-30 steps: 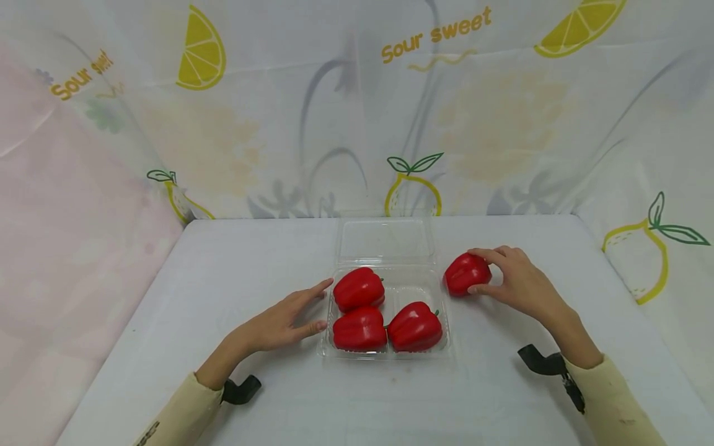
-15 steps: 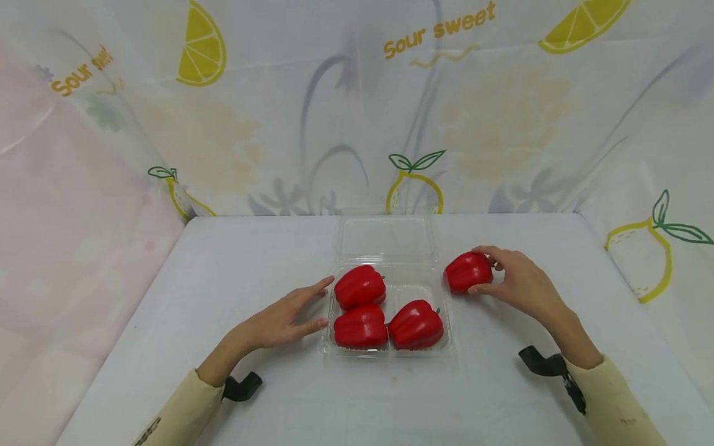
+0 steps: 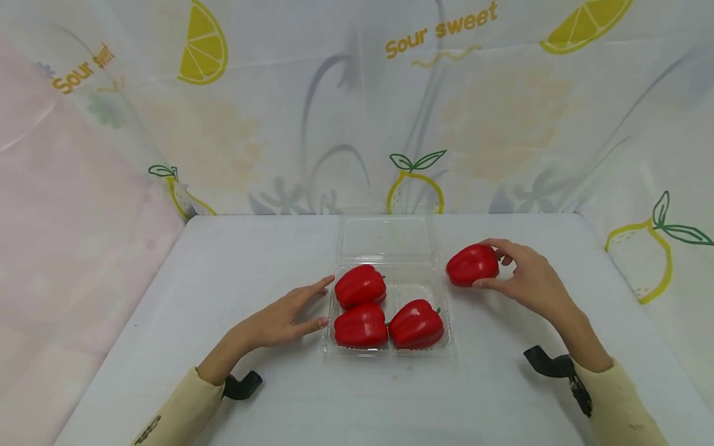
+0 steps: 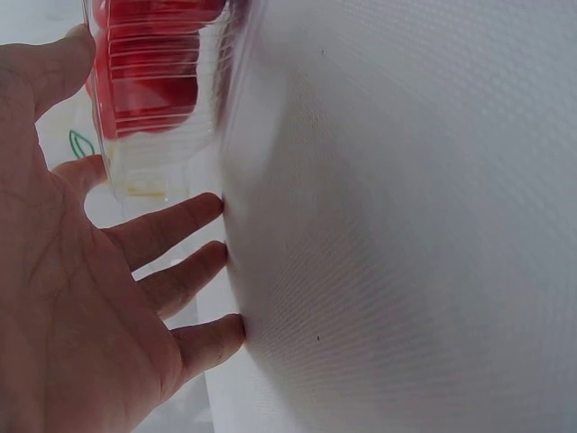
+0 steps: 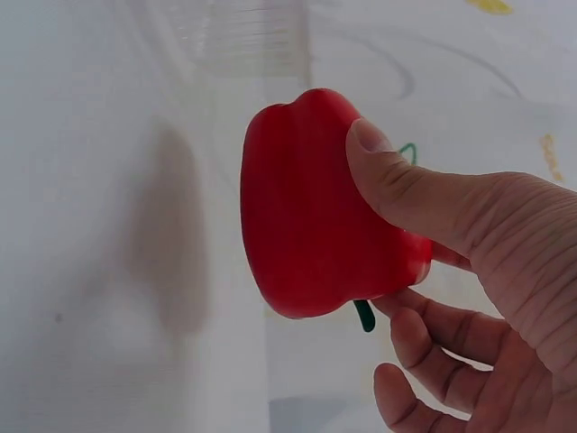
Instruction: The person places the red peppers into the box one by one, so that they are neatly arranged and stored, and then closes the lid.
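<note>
My right hand [image 3: 530, 279] pinches a red bell pepper [image 3: 472, 265] between thumb and fingers, right of a clear plastic box [image 3: 415, 291]. In the right wrist view the same bell pepper [image 5: 302, 207] shows a green stem and stands off the table, its shadow beside it. Three more red peppers lie in the box: one at back left [image 3: 359, 287], one at front left [image 3: 361, 326] and one at front right [image 3: 416, 324]. My left hand [image 3: 284, 319] rests at the box's left side, fingers spread; the left wrist view shows its thumb [image 4: 68, 72] against the box wall.
The box's transparent lid [image 3: 387, 240] lies folded back behind it. A white cloth covers the table [image 3: 390, 402]. Patterned fabric with lemon drawings hangs at the back [image 3: 290, 124] and along both sides.
The right hand has lifted its bell pepper slightly, moving it a little back and to the right. The left hand and the peppers in the box stay as they were.
</note>
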{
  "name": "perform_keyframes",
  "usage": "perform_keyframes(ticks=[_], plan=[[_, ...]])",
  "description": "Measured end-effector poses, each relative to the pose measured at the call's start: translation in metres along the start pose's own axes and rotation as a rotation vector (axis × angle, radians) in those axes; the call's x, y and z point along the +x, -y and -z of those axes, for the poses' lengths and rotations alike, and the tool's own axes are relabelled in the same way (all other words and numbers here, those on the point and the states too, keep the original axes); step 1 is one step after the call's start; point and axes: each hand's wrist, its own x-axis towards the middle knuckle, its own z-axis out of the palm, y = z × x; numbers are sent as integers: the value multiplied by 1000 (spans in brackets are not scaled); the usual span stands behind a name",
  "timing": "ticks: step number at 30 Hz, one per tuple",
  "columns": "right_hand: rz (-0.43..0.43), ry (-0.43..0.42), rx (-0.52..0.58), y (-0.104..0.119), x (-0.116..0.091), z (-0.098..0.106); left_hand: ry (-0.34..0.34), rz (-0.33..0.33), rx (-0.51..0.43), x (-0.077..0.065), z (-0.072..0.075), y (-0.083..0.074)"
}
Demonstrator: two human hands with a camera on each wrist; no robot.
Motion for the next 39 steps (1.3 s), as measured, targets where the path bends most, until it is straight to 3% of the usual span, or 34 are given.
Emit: perform_keyframes(ticks=[14,39], plan=[[45,-42,16,21,9,9,-2,-2,-6,-1,0,0],[144,5,91,56,19,-19,-5,2,-11,0,-1,2]])
